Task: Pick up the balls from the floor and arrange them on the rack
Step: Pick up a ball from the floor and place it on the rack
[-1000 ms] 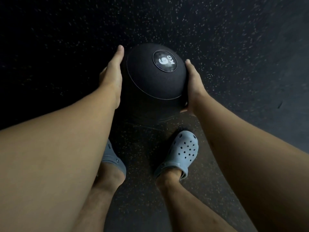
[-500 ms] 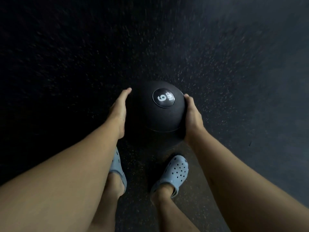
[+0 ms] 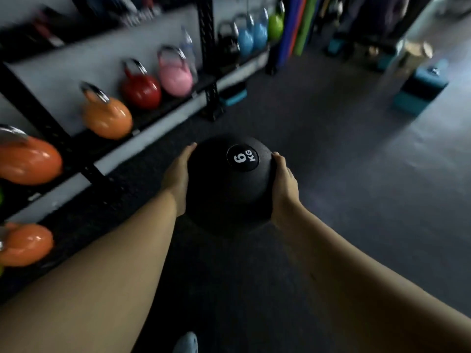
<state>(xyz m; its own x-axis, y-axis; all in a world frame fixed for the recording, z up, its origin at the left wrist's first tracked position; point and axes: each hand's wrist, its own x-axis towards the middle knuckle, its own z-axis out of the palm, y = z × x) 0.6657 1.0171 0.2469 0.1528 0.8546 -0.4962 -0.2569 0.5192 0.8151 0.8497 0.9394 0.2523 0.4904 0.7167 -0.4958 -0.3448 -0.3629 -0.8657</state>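
Note:
A black ball marked "6 KG" hangs in the air in front of me, well above the dark floor. My left hand presses flat against its left side and my right hand cups its right side, so both hands carry it. A black metal rack runs along the left wall, its shelves holding kettlebells. No other ball is in view.
Orange kettlebells, a red kettlebell, a pink kettlebell and blue ones line the rack shelves. Rolled mats stand at the rack's far end. Teal step blocks sit on the floor at the right.
The ball has come up off the floor between my two hands. My view has swung up from my feet to the rack and the room beyond.

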